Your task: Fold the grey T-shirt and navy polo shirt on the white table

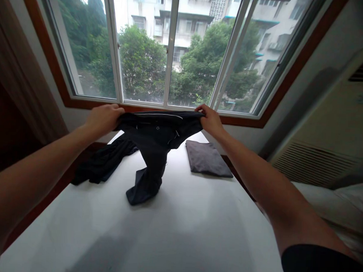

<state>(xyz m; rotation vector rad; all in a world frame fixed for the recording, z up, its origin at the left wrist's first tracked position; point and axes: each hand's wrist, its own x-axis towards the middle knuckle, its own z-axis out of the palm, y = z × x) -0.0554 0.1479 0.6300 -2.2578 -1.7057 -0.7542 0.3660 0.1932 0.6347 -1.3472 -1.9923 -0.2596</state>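
Observation:
Stretched between both hands above the table is a pair of dark trousers (155, 147), with thin light trim near the waistband and a small round button at the front. My left hand (105, 116) is closed on one end of the waistband. At the other end, my right hand (211, 120) pinches the fabric between thumb and fingers. The legs hang down, and their lower part rests bunched on the white table (177, 232). Behind and left lies a heap of black clothing (104, 160). A folded grey garment (207, 158) lies flat to the right.
Beyond the table's far end stands a window with a brown wooden frame (242, 121). A curtain (28, 65) hangs at the left. To the right are a pale vented appliance (322, 154) and white bedding or cushioning (341, 203) beside the table.

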